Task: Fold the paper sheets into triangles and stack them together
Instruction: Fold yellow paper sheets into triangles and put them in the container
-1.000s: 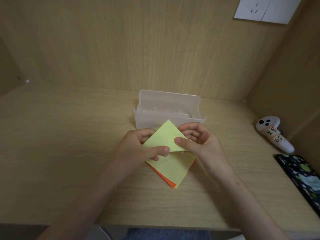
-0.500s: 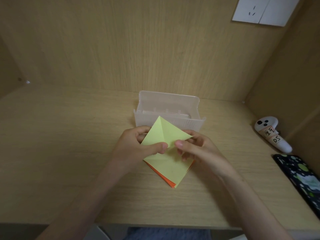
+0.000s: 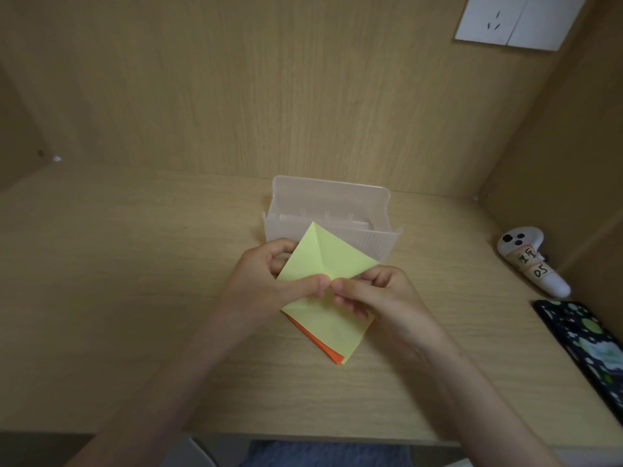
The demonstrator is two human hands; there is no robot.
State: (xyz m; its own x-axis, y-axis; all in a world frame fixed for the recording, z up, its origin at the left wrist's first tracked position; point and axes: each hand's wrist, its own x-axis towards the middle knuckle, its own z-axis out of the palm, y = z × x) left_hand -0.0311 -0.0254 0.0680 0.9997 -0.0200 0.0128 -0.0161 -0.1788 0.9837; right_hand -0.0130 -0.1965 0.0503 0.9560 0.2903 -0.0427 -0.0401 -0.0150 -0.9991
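A yellow-green paper sheet (image 3: pixel 325 254) is held up above the desk, a crease running down its middle. My left hand (image 3: pixel 269 281) pinches its lower left edge between thumb and fingers. My right hand (image 3: pixel 381 298) pinches its lower right edge, and the two thumbs almost meet at the bottom corner. Under the hands a stack of square sheets (image 3: pixel 332 332) lies on the desk, yellow-green on top with orange sheets (image 3: pixel 325 351) showing at its lower left edge.
A translucent plastic box (image 3: pixel 332 203) stands open just behind the hands. At the right lie a white controller (image 3: pixel 529 264) with a label and a dark patterned phone (image 3: pixel 586 348). Wooden walls close in the desk at back and right.
The held sheet has bent along its middle crease. My right thumb slid left along the lower edge until it came close to the left thumb.
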